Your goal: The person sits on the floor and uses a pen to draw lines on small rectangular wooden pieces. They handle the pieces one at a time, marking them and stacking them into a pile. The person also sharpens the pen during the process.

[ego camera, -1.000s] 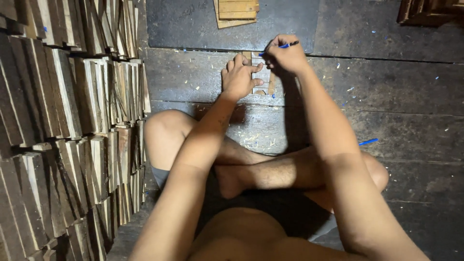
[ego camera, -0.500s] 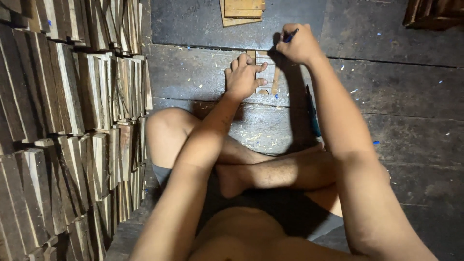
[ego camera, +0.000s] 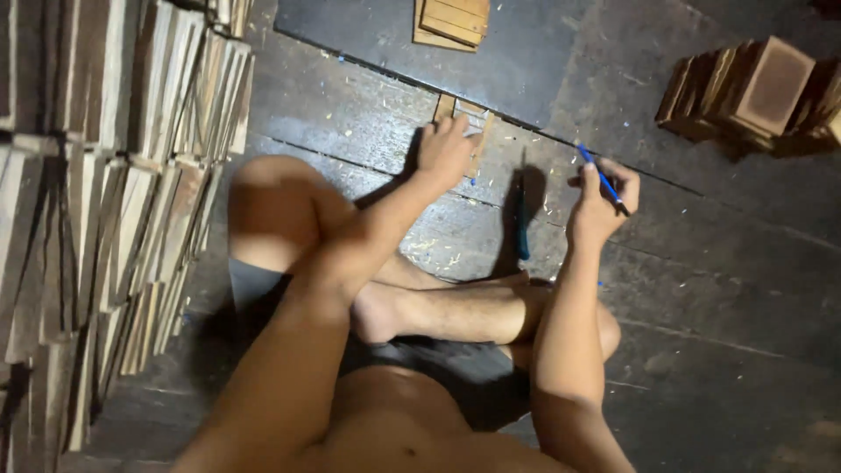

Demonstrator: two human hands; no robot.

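**On the floor: one hand pins the wood, the other lifts the pen**

Down on the dark plank floor a person sits cross-legged. Their left hand lies flat, fingers together, pressing on a small wooden piece that sits just short of the edge of a dark sheet. Most of the piece is hidden under the palm; only its far end and right edge show.

Their right hand is off to the right, well apart from the piece and raised off the boards. Its grip is closed, thumb and fingers pinching a blue pen that slants up to the left.

Between the hands, a dark, narrow tool lies on the planks, beside the shin.

Stacks of wooden slats fill the left side, standing on edge in rows. A smaller cluster of wooden blocks sits at upper right, and a few flat wooden pieces rest on the dark sheet. Pale shavings and blue flecks dot the boards.
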